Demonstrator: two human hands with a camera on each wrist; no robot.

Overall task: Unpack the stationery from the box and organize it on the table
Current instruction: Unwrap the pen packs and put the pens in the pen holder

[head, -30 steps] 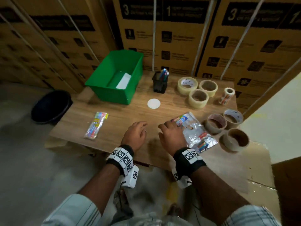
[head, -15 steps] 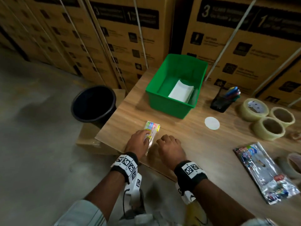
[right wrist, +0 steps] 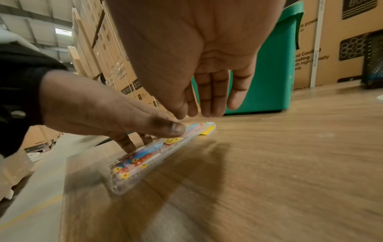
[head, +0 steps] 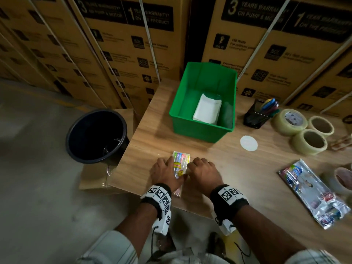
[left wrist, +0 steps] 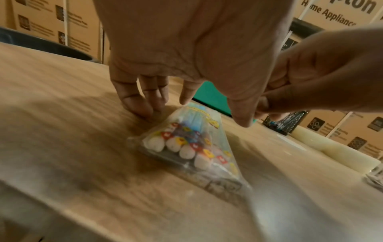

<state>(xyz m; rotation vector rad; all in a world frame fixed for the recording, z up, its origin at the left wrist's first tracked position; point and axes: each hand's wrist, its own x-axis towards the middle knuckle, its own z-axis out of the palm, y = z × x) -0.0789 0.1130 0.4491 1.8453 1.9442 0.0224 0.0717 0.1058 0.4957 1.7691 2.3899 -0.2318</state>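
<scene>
A clear packet of coloured pens [head: 181, 161] lies flat on the wooden table [head: 247, 178] near its front left corner. My left hand [head: 168, 168] is at the packet's left side, fingertips [left wrist: 143, 108] on the table beside it. Its thumb [right wrist: 174, 128] rests on top of the packet [right wrist: 157, 150]. My right hand [head: 193, 168] hovers at the packet's right edge with straight fingers [right wrist: 211, 101], holding nothing. The green box [head: 177, 111] stands behind, with a white pack [head: 207, 109] inside.
A black bin [head: 97, 136] stands off the table's left edge. To the right are a mesh pen holder [head: 255, 117], several tape rolls [head: 289, 121], a white disc [head: 248, 142] and a silvery packet [head: 312, 193]. Stacked cartons [head: 133, 44] wall the back.
Both hands moved left from the silvery packet to the pen packet. The pen packet has been turned to lie lengthwise between them.
</scene>
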